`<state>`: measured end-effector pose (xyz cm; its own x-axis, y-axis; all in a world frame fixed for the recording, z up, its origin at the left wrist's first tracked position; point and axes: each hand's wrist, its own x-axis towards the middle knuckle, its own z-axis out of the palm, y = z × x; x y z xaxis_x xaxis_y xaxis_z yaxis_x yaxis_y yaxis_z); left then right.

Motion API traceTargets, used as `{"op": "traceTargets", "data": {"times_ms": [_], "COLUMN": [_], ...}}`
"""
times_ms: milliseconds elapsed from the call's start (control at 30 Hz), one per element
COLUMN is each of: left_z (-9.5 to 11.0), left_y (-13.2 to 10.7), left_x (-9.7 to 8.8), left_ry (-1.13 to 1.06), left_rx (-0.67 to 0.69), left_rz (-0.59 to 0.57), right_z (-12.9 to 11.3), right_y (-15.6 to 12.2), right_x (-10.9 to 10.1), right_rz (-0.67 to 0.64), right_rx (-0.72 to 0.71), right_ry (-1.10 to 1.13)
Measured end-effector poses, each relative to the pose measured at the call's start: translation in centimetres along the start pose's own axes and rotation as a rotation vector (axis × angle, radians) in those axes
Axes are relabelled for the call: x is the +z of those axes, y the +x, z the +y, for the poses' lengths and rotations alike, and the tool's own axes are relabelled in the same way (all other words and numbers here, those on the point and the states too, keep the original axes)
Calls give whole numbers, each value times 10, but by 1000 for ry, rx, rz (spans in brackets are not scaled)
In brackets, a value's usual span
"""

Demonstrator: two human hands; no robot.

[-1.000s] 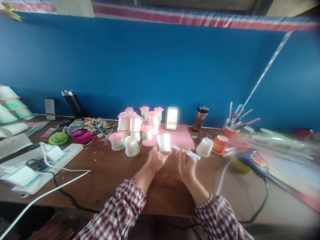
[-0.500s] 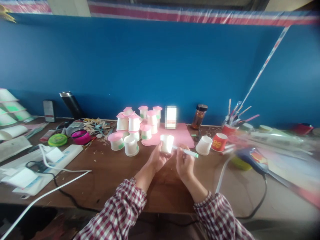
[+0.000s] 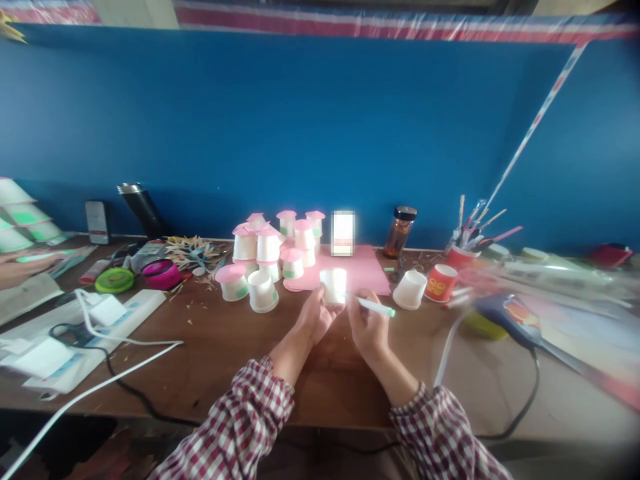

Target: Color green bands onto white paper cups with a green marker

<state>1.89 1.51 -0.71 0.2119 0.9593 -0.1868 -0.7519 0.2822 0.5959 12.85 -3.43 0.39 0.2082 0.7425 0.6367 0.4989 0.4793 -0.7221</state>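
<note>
My left hand [image 3: 320,317] is closed round a white paper cup [image 3: 333,285], held just above the brown table. In my right hand [image 3: 369,325] is a white marker pen [image 3: 375,307] with a pale green end. The pen's other end points at the cup's right side; whether it touches cannot be made out. Behind the cup lies a sheet of pink paper [image 3: 367,267]. Left of my hands a white paper cup [image 3: 263,293] stands upside down beside several cups with pink tops [image 3: 270,245]. Another upturned white cup [image 3: 410,291] stands to the right.
A red cup [image 3: 441,283] and a jar [image 3: 400,232] stand at the right, near a glue gun [image 3: 510,317]. Leftward are a power strip [image 3: 145,303] with cables, a green lid [image 3: 115,280] and a black bottle [image 3: 143,210]. Another person's hand [image 3: 23,272] shows at the far left.
The marker and my right hand have shifted slightly left against the cup. Another person's hand has come into view at the far left. Both my holds are the same.
</note>
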Motion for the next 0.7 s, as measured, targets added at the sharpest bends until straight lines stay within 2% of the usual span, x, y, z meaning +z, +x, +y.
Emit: {"op": "traceTargets", "data": {"times_ms": [333,533,700], "left_z": [1,3,1], "left_y": [-1,-3,-3], "left_x": [-1,2,-1], "left_ry": [-21,-4,43], "left_rx": [-8,-55,-25], "left_rz": [12,-14,-52], "right_z": [5,4,4], "right_y": [0,2,2], "right_x": [1,2,2], "right_rz": [46,53,60], "right_rx": [16,1,-7], "right_ry": [69,42,20]}}
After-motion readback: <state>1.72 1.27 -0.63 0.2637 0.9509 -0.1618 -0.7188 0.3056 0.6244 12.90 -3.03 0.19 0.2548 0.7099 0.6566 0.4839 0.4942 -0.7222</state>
